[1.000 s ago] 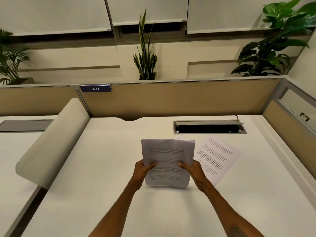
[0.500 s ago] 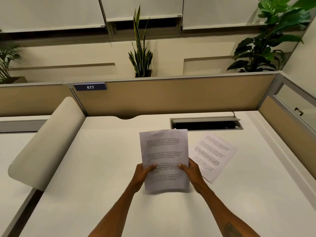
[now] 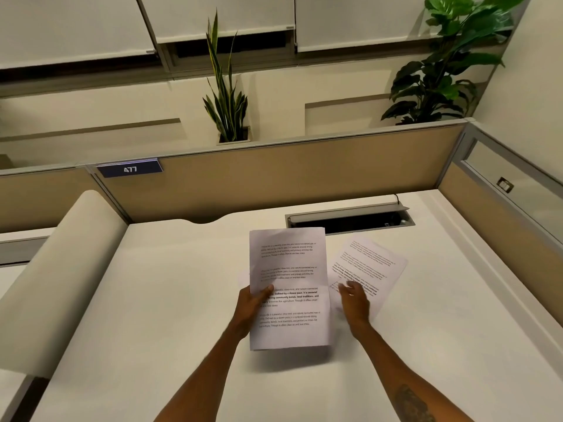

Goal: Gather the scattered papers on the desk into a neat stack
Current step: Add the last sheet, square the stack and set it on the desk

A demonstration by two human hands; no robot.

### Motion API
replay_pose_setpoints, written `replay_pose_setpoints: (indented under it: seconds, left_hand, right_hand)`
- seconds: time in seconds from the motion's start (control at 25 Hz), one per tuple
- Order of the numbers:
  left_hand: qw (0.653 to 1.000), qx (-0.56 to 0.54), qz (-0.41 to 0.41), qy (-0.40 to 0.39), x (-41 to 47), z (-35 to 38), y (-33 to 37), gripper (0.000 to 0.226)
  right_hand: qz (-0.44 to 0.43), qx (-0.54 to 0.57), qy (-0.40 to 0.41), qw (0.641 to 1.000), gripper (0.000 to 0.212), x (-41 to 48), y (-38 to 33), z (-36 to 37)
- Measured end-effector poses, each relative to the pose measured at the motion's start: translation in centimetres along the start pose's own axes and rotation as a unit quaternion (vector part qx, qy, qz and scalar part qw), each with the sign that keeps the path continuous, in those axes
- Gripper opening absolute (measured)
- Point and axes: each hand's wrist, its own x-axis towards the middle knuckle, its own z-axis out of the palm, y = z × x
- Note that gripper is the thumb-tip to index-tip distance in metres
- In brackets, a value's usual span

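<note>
The left hand point(image 3: 253, 303) is closed on the stack point(image 3: 289, 287), pinched at its left edge with the thumb on the printed face. The stack is held upright and tilted toward the viewer, its lower edge lifted just clear of the counter point(image 3: 152, 300), over the middle of the surface. This one-handed grip appears to be used so that the other hand is freed.

The right hand point(image 3: 353, 300) is seen at 3 o'clock from the stack, empty, with the fingers loosely spread and blurred. It is placed over the near corner of a loose sheet point(image 3: 368, 266); whether the paper is touched cannot be told. The sheet is laid flat and skewed on the counter, at about 2 o'clock from the stack, its left part hidden behind the stack. It is judged to be the last paper left to gather, so the task seems nearly done.

A cable tray point(image 3: 350, 219) with its lid open is set at 12 o'clock from the sheet, close to its far corner; a slide in that direction is best avoided. The partition point(image 3: 274, 181) is well beyond it. Bare counter is left at 6 and 9 o'clock, with ample room for the sheet to be drawn nearer and for the stack to be squared and laid down.
</note>
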Motion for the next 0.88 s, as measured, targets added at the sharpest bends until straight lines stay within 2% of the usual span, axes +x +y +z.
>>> replay_pose_setpoints:
  seconds: [0.08, 0.16, 0.28, 0.44, 0.64, 0.8, 0.88]
  left_hand:
    - [1.000, 0.000, -0.004, -0.004, 0.6, 0.3, 0.0, 0.027]
    - [1.000, 0.000, -0.008, -0.004, 1.3, 0.3, -0.2, 0.026]
    - [1.000, 0.007, -0.014, -0.005, 2.2, 0.3, -0.4, 0.026]
    - [1.000, 0.018, -0.023, -0.005, 3.1, -0.3, -1.0, 0.028]
    - [0.999, 0.023, -0.034, -0.002, 3.5, -0.7, -1.5, 0.029]
    - [0.999, 0.025, -0.039, -0.005, 3.1, -0.4, -1.8, 0.030]
    - [0.999, 0.024, -0.040, -0.009, 2.8, -0.2, -1.8, 0.030]
  right_hand:
    - [0.071, -0.055, 0.104, 0.991, 0.048, 1.7, 1.3, -1.6]
    - [0.116, -0.103, 0.143, 0.977, 0.055, 2.9, 2.2, -2.7]
    - [0.151, -0.136, 0.156, 0.967, 0.063, 4.0, 2.5, -3.3]
    - [0.141, -0.151, 0.146, 0.967, 0.083, 5.0, 2.3, -2.4]
    - [0.118, -0.117, 0.160, 0.973, 0.072, 5.6, 2.0, -1.6]
    - [0.138, -0.108, 0.148, 0.973, 0.070, 5.8, 2.1, -2.7]
    - [0.148, -0.095, 0.144, 0.974, 0.060, 5.8, 2.6, -3.5]
